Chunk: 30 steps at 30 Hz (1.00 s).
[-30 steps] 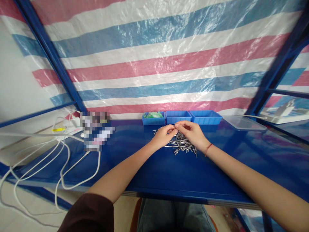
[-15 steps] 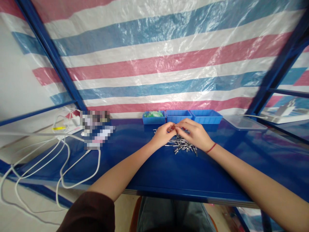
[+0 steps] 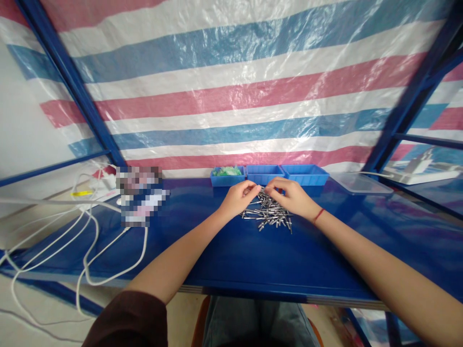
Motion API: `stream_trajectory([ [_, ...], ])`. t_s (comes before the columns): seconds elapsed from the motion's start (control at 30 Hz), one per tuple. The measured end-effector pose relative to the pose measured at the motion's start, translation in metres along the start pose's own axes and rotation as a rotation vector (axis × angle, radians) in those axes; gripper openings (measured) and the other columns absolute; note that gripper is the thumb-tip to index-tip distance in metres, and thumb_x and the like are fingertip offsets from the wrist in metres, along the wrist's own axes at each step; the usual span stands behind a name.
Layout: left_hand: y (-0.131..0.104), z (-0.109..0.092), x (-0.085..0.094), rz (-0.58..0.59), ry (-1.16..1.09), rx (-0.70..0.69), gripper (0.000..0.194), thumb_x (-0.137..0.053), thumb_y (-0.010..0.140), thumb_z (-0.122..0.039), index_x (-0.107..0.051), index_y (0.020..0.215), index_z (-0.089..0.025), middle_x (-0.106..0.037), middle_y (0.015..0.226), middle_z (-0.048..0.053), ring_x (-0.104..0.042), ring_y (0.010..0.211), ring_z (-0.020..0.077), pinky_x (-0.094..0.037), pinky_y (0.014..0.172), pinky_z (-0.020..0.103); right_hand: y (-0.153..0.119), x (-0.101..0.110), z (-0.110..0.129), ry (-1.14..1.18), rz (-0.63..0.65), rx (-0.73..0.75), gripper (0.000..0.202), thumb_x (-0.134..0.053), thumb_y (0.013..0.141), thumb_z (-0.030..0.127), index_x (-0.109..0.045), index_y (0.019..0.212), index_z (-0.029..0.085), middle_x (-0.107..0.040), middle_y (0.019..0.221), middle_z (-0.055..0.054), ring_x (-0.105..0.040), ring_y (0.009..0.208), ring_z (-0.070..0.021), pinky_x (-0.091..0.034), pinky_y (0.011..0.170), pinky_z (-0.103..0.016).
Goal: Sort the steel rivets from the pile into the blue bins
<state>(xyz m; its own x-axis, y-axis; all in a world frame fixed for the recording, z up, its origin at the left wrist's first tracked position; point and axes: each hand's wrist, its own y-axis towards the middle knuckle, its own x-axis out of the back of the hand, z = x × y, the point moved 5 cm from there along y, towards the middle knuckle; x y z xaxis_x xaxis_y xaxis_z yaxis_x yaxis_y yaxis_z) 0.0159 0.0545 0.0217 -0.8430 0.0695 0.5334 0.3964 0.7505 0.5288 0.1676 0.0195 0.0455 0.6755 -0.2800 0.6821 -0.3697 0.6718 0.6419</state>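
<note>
A loose pile of thin silvery metal pins (image 3: pixel 275 213) lies on the blue table (image 3: pixel 231 255). My left hand (image 3: pixel 240 196) is closed at the pile's upper left edge, thumb and fingertips pinched together. Facing it from the right, my right hand (image 3: pixel 289 193) is closed too, its fingertips over the top of the pile. A small gap separates the two hands. What either pinch holds is too small to make out.
Behind the hands stand three blue bins, the left one (image 3: pixel 227 180) with green and clear material inside, then a middle bin (image 3: pixel 265 172) and a right bin (image 3: pixel 306 175). A clear lid (image 3: pixel 361 183) lies at right. White cables (image 3: pixel 96 231) loop over the left side.
My hands have moved apart from touching fingertips, leaving a gap between them and showing more of the pile. The whole view has shifted slightly.
</note>
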Motion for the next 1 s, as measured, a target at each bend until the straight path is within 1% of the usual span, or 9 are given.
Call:
stream_trajectory([
  [0.17, 0.002, 0.012, 0.009, -0.013, 0.138, -0.033, 0.023, -0.047, 0.088, -0.034, -0.062, 0.092, -0.017, -0.066, 0.083, 0.002, -0.06, 0.074, 0.0122, -0.046, 0.072, 0.024, 0.024, 0.011, -0.057, -0.283, -0.189, -0.256, 0.03, -0.045, 0.086, 0.033, -0.065, 0.069, 0.018, -0.068, 0.073, -0.009, -0.06, 0.067, -0.0199, -0.042, 0.064, -0.031],
  [0.27, 0.001, 0.017, 0.009, 0.032, 0.263, -0.09, 0.02, -0.048, 0.087, -0.03, -0.062, 0.094, -0.018, -0.065, 0.081, 0.002, -0.059, 0.072, 0.0126, -0.046, 0.071, 0.025, 0.044, 0.006, -0.083, -0.449, -0.136, -0.3, 0.031, -0.044, 0.087, 0.031, -0.066, 0.07, 0.016, -0.069, 0.076, -0.013, -0.061, 0.069, -0.0215, -0.042, 0.064, -0.031],
  [0.33, -0.002, 0.016, 0.006, 0.082, 0.316, -0.138, 0.018, -0.048, 0.085, -0.025, -0.063, 0.094, -0.018, -0.065, 0.084, 0.002, -0.059, 0.074, 0.0128, -0.046, 0.073, 0.025, 0.051, 0.001, -0.092, -0.517, -0.09, -0.349, 0.032, -0.045, 0.087, 0.032, -0.068, 0.072, 0.015, -0.069, 0.08, -0.015, -0.062, 0.07, -0.0224, -0.042, 0.064, -0.031],
  [0.43, -0.007, 0.011, -0.004, 0.167, 0.36, -0.218, 0.017, -0.049, 0.08, -0.015, -0.063, 0.09, -0.017, -0.064, 0.085, 0.002, -0.058, 0.077, 0.0132, -0.045, 0.074, 0.025, 0.047, -0.002, -0.088, -0.537, -0.084, -0.395, 0.036, -0.044, 0.088, 0.036, -0.068, 0.077, 0.013, -0.068, 0.083, -0.017, -0.063, 0.072, -0.0232, -0.042, 0.065, -0.032],
  [0.53, -0.011, 0.002, -0.015, 0.233, 0.421, -0.294, 0.018, -0.048, 0.076, -0.01, -0.063, 0.083, -0.018, -0.064, 0.086, 0.003, -0.058, 0.083, 0.0153, -0.044, 0.078, 0.027, 0.029, 0.0, -0.073, -0.504, -0.076, -0.323, 0.033, -0.044, 0.088, 0.036, -0.068, 0.081, 0.015, -0.068, 0.085, -0.014, -0.063, 0.075, -0.0231, -0.042, 0.068, -0.031],
  [0.63, -0.012, -0.003, -0.018, 0.247, 0.489, -0.312, 0.017, -0.049, 0.076, -0.012, -0.064, 0.08, -0.018, -0.064, 0.092, 0.003, -0.057, 0.089, 0.0174, -0.042, 0.083, 0.03, 0.008, 0.004, -0.064, -0.457, -0.059, -0.257, 0.027, -0.045, 0.087, 0.031, -0.067, 0.082, 0.017, -0.067, 0.086, -0.011, -0.062, 0.077, -0.0217, -0.042, 0.07, -0.031],
  [0.77, -0.01, -0.001, -0.01, 0.363, 0.544, -0.343, 0.019, -0.051, 0.076, -0.014, -0.067, 0.085, -0.02, -0.063, 0.102, 0.003, -0.055, 0.092, 0.0178, -0.042, 0.086, 0.032, -0.009, 0.005, -0.062, -0.38, -0.04, -0.231, 0.022, -0.046, 0.084, 0.027, -0.066, 0.08, 0.018, -0.066, 0.082, -0.009, -0.059, 0.072, -0.0199, -0.042, 0.07, -0.031],
  [0.9, -0.005, 0.01, 0.007, 0.461, 0.516, -0.319, 0.021, -0.051, 0.08, -0.018, -0.069, 0.09, -0.022, -0.062, 0.105, 0.004, -0.055, 0.096, 0.0167, -0.041, 0.09, 0.03, -0.009, 0.005, -0.052, -0.307, -0.053, -0.187, 0.021, -0.046, 0.084, 0.026, -0.065, 0.079, 0.018, -0.066, 0.081, -0.007, -0.057, 0.071, -0.0186, -0.042, 0.07, -0.031],
  [1.0, -0.004, 0.017, 0.009, 0.541, 0.482, -0.275, 0.017, -0.055, 0.081, -0.025, -0.071, 0.086, -0.022, -0.063, 0.101, 0.004, -0.057, 0.095, 0.0163, -0.041, 0.09, 0.029, -0.005, 0.004, -0.039, -0.272, -0.03, -0.14, 0.021, -0.045, 0.085, 0.025, -0.064, 0.08, 0.018, -0.065, 0.083, -0.007, -0.057, 0.073, -0.0184, -0.043, 0.071, -0.032],
])
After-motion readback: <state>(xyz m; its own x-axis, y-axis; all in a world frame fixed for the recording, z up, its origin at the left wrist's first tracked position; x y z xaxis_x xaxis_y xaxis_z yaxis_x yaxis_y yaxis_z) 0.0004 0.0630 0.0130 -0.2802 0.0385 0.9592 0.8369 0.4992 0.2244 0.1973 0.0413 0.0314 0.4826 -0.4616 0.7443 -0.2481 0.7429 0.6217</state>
